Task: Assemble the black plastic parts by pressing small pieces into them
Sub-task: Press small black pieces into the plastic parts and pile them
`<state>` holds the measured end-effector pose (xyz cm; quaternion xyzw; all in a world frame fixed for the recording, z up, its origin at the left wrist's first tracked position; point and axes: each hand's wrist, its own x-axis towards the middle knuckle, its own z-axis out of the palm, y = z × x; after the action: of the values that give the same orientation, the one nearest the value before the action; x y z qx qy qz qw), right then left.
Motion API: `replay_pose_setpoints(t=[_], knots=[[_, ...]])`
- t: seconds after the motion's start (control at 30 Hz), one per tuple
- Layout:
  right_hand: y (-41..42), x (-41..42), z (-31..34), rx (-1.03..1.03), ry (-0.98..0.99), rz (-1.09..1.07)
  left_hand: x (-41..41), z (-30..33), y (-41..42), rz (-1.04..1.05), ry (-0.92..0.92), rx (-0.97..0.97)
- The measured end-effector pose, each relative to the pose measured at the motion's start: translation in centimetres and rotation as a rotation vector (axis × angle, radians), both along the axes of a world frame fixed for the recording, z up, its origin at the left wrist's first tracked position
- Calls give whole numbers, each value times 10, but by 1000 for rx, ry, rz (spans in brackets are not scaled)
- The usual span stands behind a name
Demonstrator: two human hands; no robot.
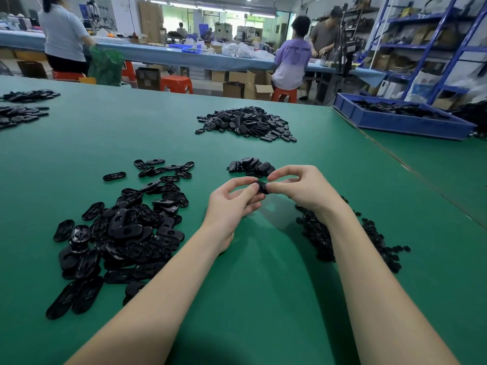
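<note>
Black oval plastic part (261, 187) sits above the green table (263, 299), pinched between your left hand (232, 204) and your right hand (303, 188); it looks glossy and mostly hidden by fingertips. You have bare green surface under your forearms, between the near pile of black oval shells (118, 233) and the heap of small black pieces (369, 238).

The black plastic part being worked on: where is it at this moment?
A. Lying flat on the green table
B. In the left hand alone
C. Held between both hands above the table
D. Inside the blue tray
C: the black part is pinched between the left hand and right hand, above the green table.
</note>
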<state>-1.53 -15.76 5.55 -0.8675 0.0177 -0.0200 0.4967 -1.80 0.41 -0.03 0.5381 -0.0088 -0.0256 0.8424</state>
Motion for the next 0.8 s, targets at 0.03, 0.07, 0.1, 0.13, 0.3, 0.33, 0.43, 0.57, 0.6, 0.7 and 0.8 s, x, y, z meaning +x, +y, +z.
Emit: replay_pose_setpoints(t=[0.03,0.07,0.1,0.13,0.3,0.33,0.43,0.57,0.6,0.7,0.8], knots=[[0,0,0,-5,1,2,0,0,0,-1,-1,3],[-1,1,0,-8,1,4,0,0,0,0,-2,9],[-1,1,0,-10,0,5,0,0,0,3,-5,18],[0,2,0,-14,0,9,0,0,0,6,-8,25],[2,4,0,-34,0,14,1,-1,0,8,-16,38],[2,4,0,-31,-1,12,1,-1,0,7,-18,41],[4,4,0,-32,7,0,1,-2,1,6,-31,65],[10,5,0,-109,34,-33,1,-3,1,21,-37,123],[11,5,0,-133,36,-44,1,-3,1,23,-36,135],[13,6,1,-173,39,-72,1,-3,0,22,-36,179],[12,6,-1,-182,47,-83,2,-1,-1,43,-48,263]])
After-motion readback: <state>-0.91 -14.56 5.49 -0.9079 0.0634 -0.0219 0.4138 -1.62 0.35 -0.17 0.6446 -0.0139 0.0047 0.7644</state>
